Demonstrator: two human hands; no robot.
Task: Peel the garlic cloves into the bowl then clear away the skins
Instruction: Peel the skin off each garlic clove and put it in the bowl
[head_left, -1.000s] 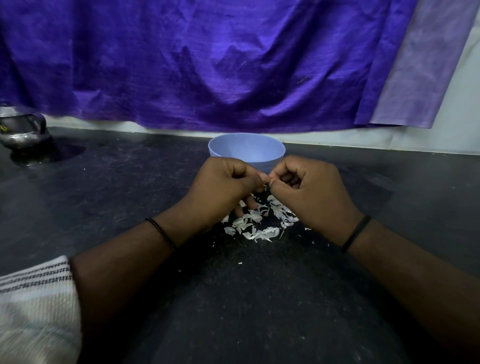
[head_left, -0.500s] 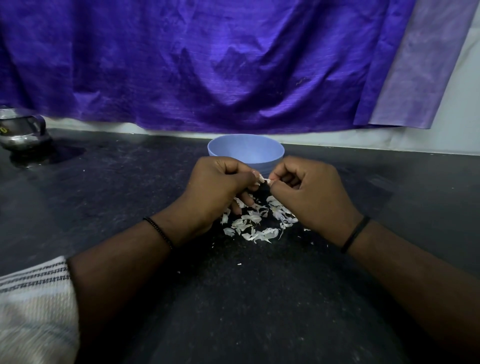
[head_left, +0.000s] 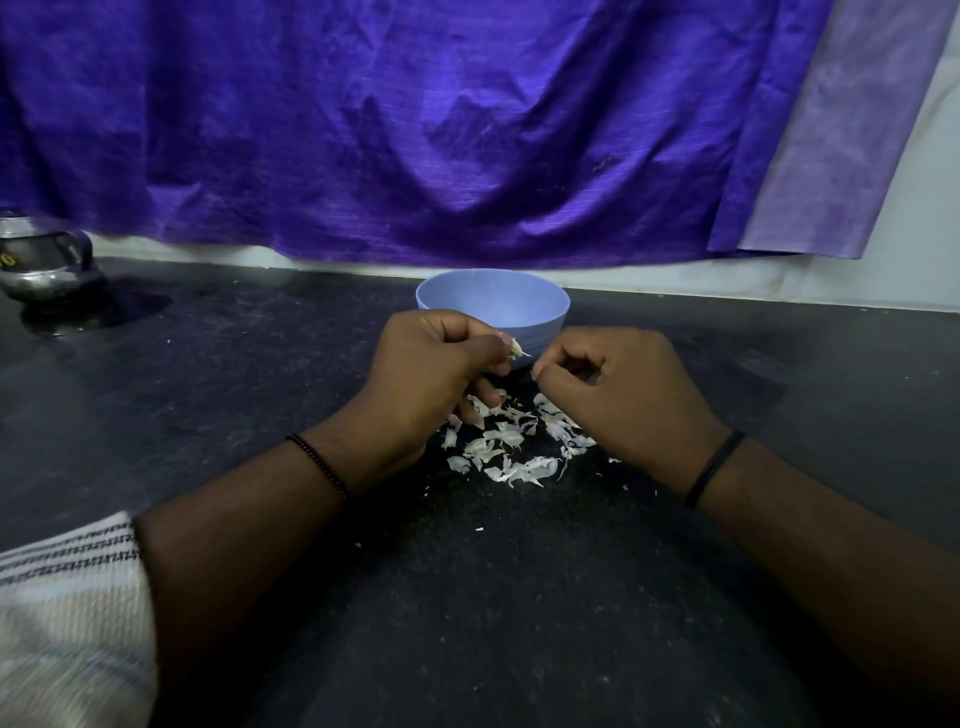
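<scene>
Head view: your hands have drawn apart since a second ago, when their fingertips met in front of the bowl (head_left: 492, 304). Your left hand (head_left: 426, 374) pinches a garlic clove (head_left: 517, 348) at its fingertips, just before the bowl's near wall. Your right hand (head_left: 618, 389) is curled loosely, fingertips pressed together; whether they hold skin, you cannot tell. Peeled skins (head_left: 511, 441) litter the bench (head_left: 260, 395) on the bowl's near side.

A black beaded bracelet (head_left: 317, 464), a plain black wristband (head_left: 712, 469), and a cream sleeve (head_left: 67, 613) with dark woven stripes.
</scene>
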